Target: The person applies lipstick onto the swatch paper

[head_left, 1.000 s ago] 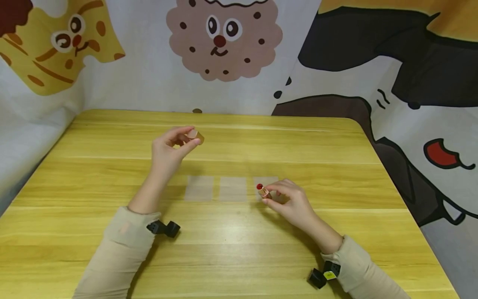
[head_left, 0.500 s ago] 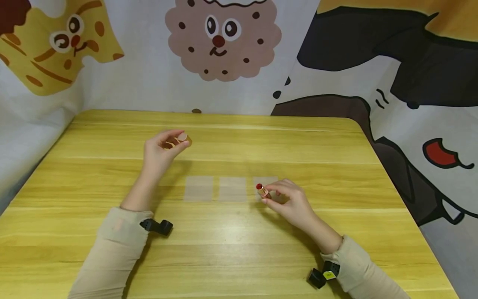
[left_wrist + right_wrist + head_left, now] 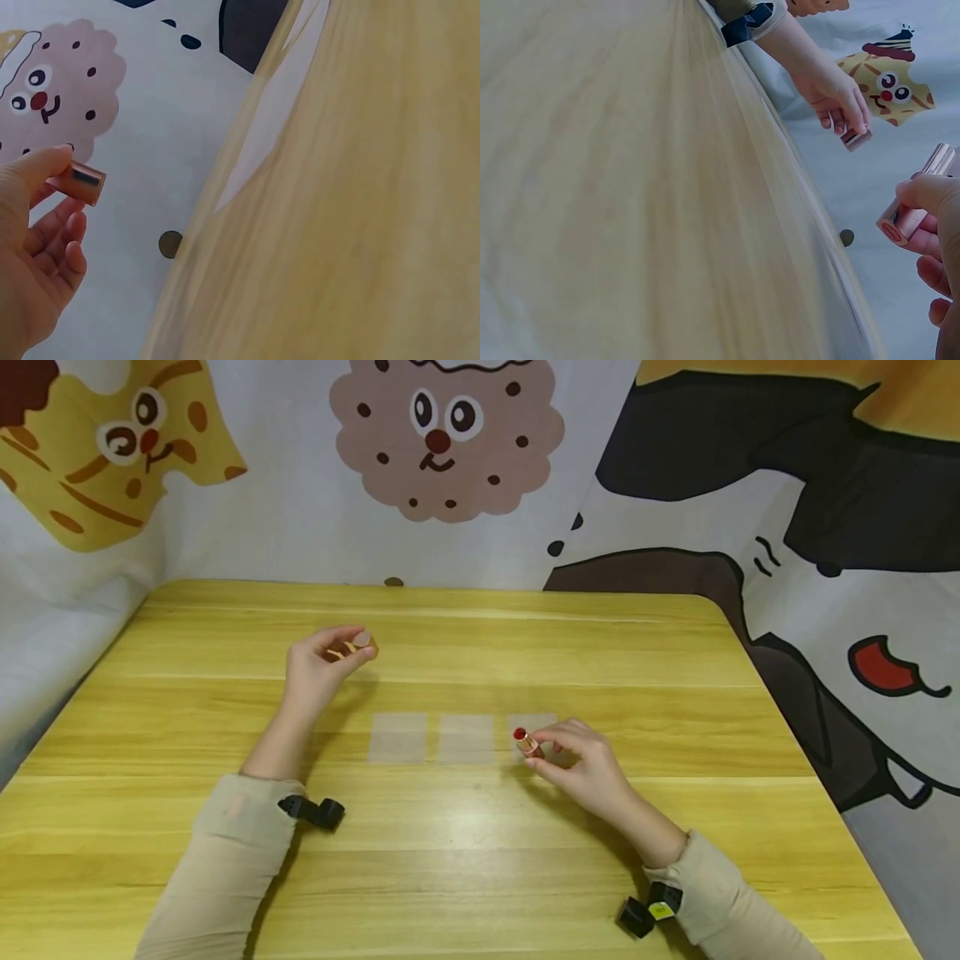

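Between thumb and fingers, my left hand point(image 3: 315, 668) pinches a gold lipstick cap point(image 3: 366, 642) above the table's left half. In the left wrist view the same cap point(image 3: 81, 182) has a shiny metallic side. My right hand point(image 3: 588, 764) holds an uncapped lipstick point(image 3: 528, 745), its red tip pointing up and to the left, over the rightmost pale square. The right wrist view shows the lipstick's base point(image 3: 894, 229) with a red label on its end. Cap and lipstick are well apart.
Three pale translucent squares lie in a row on the wooden table point(image 3: 465, 868): a left square point(image 3: 397, 738), a middle square point(image 3: 466, 739) and a right square point(image 3: 534, 722), partly covered by the lipstick and hand. A cartoon-printed cloth point(image 3: 285, 485) hangs behind the table.
My left hand has moved left and slightly toward me with the cap, away from the lipstick, slowing in the last half second. The right hand and lipstick have stayed almost still.
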`<state>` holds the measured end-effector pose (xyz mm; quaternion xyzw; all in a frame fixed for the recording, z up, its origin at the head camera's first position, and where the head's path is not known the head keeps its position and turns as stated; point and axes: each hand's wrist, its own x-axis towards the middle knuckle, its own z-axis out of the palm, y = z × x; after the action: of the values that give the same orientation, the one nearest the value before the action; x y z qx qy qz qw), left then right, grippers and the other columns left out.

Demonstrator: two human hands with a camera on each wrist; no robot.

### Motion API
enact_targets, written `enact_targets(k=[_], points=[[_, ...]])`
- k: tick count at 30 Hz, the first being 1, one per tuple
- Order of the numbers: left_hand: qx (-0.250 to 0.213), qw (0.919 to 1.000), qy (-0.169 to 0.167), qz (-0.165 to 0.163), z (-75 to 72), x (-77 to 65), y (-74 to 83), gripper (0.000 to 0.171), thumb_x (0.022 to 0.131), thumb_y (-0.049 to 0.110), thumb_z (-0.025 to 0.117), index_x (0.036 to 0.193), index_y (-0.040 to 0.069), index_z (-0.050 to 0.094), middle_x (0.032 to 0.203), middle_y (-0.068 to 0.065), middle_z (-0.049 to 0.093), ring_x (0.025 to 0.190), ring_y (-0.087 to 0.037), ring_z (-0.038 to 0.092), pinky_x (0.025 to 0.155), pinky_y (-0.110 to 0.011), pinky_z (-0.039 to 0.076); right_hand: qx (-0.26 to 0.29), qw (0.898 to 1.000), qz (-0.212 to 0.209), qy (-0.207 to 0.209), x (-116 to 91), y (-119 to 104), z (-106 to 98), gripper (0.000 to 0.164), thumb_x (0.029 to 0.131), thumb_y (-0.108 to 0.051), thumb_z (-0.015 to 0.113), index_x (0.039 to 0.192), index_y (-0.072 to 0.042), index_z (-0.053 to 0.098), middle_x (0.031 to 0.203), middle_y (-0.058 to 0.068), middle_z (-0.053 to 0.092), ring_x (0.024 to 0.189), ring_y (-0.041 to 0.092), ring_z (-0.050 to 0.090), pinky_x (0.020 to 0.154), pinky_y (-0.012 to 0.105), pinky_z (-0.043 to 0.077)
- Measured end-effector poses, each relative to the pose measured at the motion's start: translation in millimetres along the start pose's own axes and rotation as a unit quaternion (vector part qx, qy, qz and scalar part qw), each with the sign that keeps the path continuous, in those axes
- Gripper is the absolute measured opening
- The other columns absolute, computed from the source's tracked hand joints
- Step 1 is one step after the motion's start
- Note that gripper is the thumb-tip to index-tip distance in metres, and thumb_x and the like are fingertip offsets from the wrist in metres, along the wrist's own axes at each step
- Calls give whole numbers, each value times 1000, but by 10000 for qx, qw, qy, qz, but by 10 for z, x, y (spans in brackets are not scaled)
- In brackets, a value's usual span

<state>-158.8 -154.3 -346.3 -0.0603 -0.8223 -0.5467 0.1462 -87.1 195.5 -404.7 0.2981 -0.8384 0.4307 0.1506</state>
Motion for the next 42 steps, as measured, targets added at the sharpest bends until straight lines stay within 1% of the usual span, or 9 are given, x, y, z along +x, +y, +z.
enact_targets(k=[3,5,10,12,15,23,27,33,42], points=[[28,10000,-56,2,8,13,-53,32,85,8,73,113,-7,66,103,-22,65,80,-16,55,65,-22,41,-11,10000,18,-12,-1,-1,1,28,72,-3,83,98,-6,74,92,1,70,74,18,57,61,33,50],[8,9999,-111,-27,18,40,-154,32,85,8,73,113,-7,67,103,-21,65,80,-17,55,64,-22,41,-13,10000,24,-23,-2,-2,2,28,72,-3,83,98,-5,74,92,1,70,74,18,57,63,33,49],[83,9995,-258,-186,52,103,-468,37,85,19,75,116,0,67,103,-13,65,82,-16,53,63,-22,42,-21,10000,56,-34,-3,-4,2,28,72,-4,83,98,-6,74,93,0,70,74,17,57,71,34,49],[152,9991,-303,-241,63,113,-547,39,85,24,75,118,3,68,103,-11,65,83,-15,53,64,-23,42,-27,10000,64,-35,-3,-5,1,28,72,-4,83,99,-6,74,93,0,70,74,17,57,71,34,49],[150,9988,-364,-285,73,114,-613,41,85,26,75,117,3,68,104,-11,66,84,-17,53,64,-24,42,-30,10000,49,-31,-1,-5,2,28,72,-4,83,99,-5,73,93,0,70,74,17,57,70,34,49],[223,9980,-504,-319,90,102,-658,36,84,23,76,113,3,69,101,-10,67,81,-18,55,61,-22,43,23,10000,-69,-22,-8,7,9,29,72,-3,83,99,-5,73,92,1,70,74,18,58,61,31,50],[268,9973,-583,-349,95,105,-680,35,84,21,76,113,3,69,102,-11,67,81,-19,55,60,-21,44,3,10000,-41,-36,-9,4,8,29,72,-3,83,99,-5,73,93,1,70,74,18,58,62,30,50],[331,9962,-692,-411,104,108,-713,36,85,23,75,115,3,69,103,-10,67,82,-20,55,62,-22,45,-9,10000,2,-44,-5,-5,3,29,72,-2,83,99,-5,73,93,2,70,75,18,58,62,30,50],[339,9945,-863,-489,109,108,-712,35,84,17,76,114,1,68,105,-12,67,82,-22,56,65,-22,47,4,10000,22,-36,4,-19,3,29,72,-2,83,99,-5,73,93,2,70,74,18,58,62,31,50]])
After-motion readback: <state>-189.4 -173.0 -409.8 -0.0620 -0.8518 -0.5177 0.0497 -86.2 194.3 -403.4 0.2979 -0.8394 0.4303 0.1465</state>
